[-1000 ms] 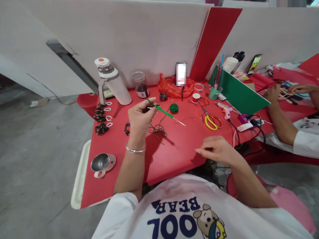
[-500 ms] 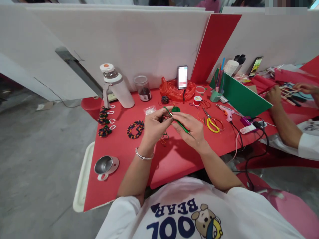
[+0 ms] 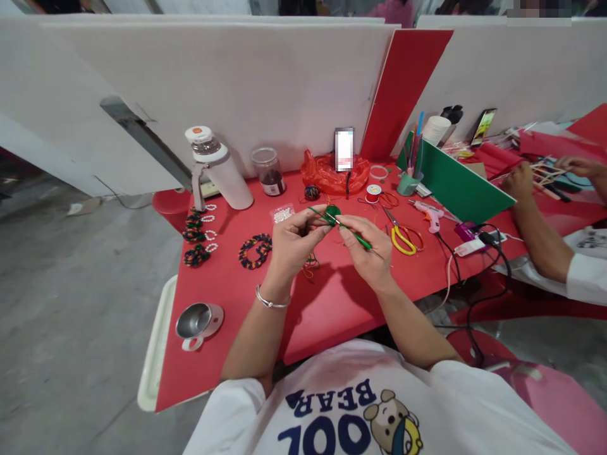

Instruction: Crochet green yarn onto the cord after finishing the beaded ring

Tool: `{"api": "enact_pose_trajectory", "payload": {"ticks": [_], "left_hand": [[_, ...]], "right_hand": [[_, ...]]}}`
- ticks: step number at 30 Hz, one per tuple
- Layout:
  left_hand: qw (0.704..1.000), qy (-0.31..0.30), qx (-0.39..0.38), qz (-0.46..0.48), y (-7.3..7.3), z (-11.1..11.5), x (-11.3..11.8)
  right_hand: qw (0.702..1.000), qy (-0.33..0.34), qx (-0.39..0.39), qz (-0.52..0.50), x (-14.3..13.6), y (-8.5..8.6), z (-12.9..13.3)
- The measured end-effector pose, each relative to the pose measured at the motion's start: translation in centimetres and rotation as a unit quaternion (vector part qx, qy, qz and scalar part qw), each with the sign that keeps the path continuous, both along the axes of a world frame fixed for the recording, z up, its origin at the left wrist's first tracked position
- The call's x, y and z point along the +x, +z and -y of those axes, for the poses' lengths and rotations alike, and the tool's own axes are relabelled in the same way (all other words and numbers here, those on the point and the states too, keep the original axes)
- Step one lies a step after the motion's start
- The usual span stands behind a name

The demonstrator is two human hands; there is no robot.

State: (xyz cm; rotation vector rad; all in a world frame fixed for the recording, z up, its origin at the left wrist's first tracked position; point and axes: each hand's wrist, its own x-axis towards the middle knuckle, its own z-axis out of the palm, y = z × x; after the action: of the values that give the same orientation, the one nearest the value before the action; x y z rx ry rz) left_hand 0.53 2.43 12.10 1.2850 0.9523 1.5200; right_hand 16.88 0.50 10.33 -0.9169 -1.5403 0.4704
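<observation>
My left hand (image 3: 298, 243) pinches a small piece of green yarn work (image 3: 332, 213), with a green strand over its fingers. In my right hand (image 3: 368, 250) is a green-handled crochet hook (image 3: 361, 241), its tip touching the green piece. Both hands are raised over the red table (image 3: 327, 316), close together. A ring of dark multicoloured yarn (image 3: 255, 251) lies to the left of my left hand. Loose thread ends (image 3: 310, 268) show below the hands. A bag of white beads (image 3: 282, 213) sits just behind my left hand.
Around the hands are a metal cup (image 3: 199, 321), a white bottle (image 3: 227, 180), a jar (image 3: 269, 174), a phone (image 3: 344, 150) by a red bag (image 3: 315, 175), yellow-handled scissors (image 3: 402, 240), and a pink glue gun (image 3: 430, 217). Another person's arm (image 3: 540, 234) is at right.
My right hand has shifted slightly right and down, and the hook is lower and more to the right. More of the green piece shows between the hands. The view has shifted slightly.
</observation>
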Motion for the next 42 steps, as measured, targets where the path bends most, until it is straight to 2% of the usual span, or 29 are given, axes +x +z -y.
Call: {"api": "enact_pose_trajectory", "payload": {"ticks": [7, 12, 16, 20, 24, 26, 29, 32, 35, 39, 42], "left_hand": [[1.0, -0.005, -0.009, 0.021, -0.3, -0.1, 0.3], [0.999, -0.002, -0.007, 0.04, 0.1, 0.0, 0.1], [0.999, -0.009, -0.02, 0.05, 0.1, -0.2, -0.1], [0.999, 0.003, -0.022, 0.024, 0.0, -0.3, -0.3], [0.998, 0.052, -0.009, -0.015, 0.3, 0.2, 0.0], [0.999, 0.035, -0.018, 0.003, 0.3, 0.3, 0.2], [0.998, -0.009, -0.038, 0.048, 0.2, 0.3, 0.3], [0.994, -0.042, -0.059, 0.083, 0.2, 0.0, 0.0], [0.989, -0.076, -0.087, 0.093, 0.4, -0.2, -0.7], [0.987, -0.107, -0.094, 0.072, 1.0, -0.1, -1.7], [0.989, -0.104, -0.092, 0.042, 1.2, 0.0, -2.1]], "right_hand": [[0.995, 0.009, -0.061, -0.076, -0.4, -0.8, -0.3], [0.988, 0.022, -0.057, -0.143, -0.8, -1.0, -0.4], [0.986, 0.041, -0.034, -0.159, -0.6, -1.2, -0.4], [0.992, 0.075, -0.006, -0.101, 0.1, -0.9, -0.6], [0.998, 0.015, 0.061, -0.005, 0.5, -0.7, -1.0], [0.992, -0.002, 0.118, 0.042, 0.4, -0.9, -1.3], [0.986, 0.019, 0.152, 0.071, 0.1, -1.5, -1.6], [0.991, 0.053, 0.123, 0.014, -0.1, -2.1, -1.9], [0.989, 0.105, 0.049, -0.088, 0.0, -2.6, -2.3], [0.961, 0.205, -0.073, -0.172, 1.0, -2.7, -3.4], [0.941, 0.252, -0.119, -0.191, 2.0, -2.2, -4.3]]}}
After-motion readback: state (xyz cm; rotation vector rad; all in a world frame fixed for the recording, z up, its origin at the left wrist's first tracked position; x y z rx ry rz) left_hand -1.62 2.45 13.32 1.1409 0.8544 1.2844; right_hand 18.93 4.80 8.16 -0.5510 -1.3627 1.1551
